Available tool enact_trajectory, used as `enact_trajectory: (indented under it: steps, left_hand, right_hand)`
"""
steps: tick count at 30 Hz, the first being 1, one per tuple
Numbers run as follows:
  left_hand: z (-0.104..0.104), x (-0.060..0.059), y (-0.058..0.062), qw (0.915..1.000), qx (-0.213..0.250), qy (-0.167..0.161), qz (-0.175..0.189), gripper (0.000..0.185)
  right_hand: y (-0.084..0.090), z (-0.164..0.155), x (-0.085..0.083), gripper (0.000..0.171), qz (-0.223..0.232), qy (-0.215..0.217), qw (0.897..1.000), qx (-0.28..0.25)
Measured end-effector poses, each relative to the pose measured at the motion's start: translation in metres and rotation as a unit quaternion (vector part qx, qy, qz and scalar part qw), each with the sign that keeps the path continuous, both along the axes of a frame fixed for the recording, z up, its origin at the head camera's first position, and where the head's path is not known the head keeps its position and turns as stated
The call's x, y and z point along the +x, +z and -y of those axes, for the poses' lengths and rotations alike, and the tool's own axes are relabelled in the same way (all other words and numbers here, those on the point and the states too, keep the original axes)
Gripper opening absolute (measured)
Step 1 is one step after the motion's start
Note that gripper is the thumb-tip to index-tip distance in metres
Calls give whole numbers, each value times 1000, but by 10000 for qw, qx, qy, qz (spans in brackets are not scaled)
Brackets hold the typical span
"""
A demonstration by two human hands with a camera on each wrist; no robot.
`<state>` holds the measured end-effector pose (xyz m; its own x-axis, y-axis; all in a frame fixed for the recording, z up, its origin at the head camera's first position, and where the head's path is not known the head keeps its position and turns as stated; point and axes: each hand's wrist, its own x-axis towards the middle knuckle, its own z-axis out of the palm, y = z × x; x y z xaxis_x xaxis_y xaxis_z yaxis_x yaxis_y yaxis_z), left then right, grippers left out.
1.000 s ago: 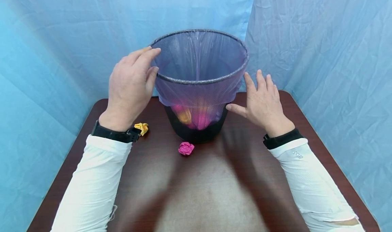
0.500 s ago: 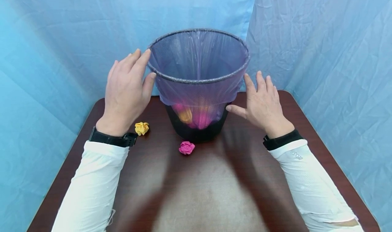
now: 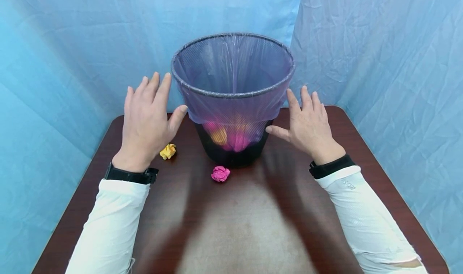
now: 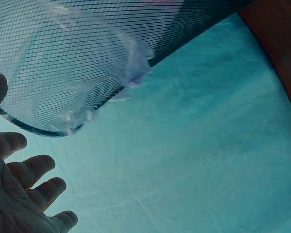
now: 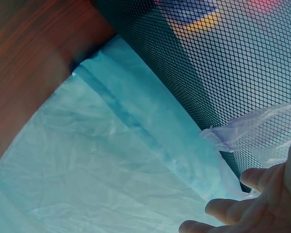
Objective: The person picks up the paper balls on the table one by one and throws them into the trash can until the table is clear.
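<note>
A black mesh wastebasket (image 3: 235, 157) stands upright near the back of the table. A thin purple plastic bag (image 3: 231, 109) lines it and is folded down over the rim. Pink and yellow crumpled paper shows through the mesh low inside. My left hand (image 3: 144, 121) is spread beside the basket's left side, holding nothing; in the left wrist view its fingers lie close to the rim. On the other side my right hand (image 3: 311, 125) is spread with its fingertips at or very near the bag and mesh; contact cannot be told for sure.
A yellow crumpled paper ball (image 3: 168, 151) lies by my left wrist. In front of the basket sits a pink crumpled paper ball (image 3: 220, 174). Light blue cloth (image 3: 72, 65) hangs around the brown wooden table (image 3: 231, 225).
My left hand has come off the rim's left side, moving down and slightly left while its fingers straightened. The right hand has barely moved.
</note>
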<state>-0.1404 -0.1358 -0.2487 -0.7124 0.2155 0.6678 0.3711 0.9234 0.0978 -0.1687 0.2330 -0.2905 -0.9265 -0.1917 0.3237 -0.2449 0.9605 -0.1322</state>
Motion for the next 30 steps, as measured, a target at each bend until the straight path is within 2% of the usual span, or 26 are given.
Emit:
enact_trajectory:
  steps: [6, 15, 30]
  left_hand:
    - [4, 6, -15, 9977, -206, 228, 605, 81]
    - [5, 13, -39, 9925, -390, 334, 1111, 84]
    - [3, 20, -67, 9903, -416, 355, 1279, 86]
  right_hand:
    - [-3, 1, 1, 114, -53, 38, 10000, 16]
    - [-9, 3, 5, 113, -88, 72, 9999, 83]
    - [-21, 6, 10, 113, -177, 110, 9998, 22]
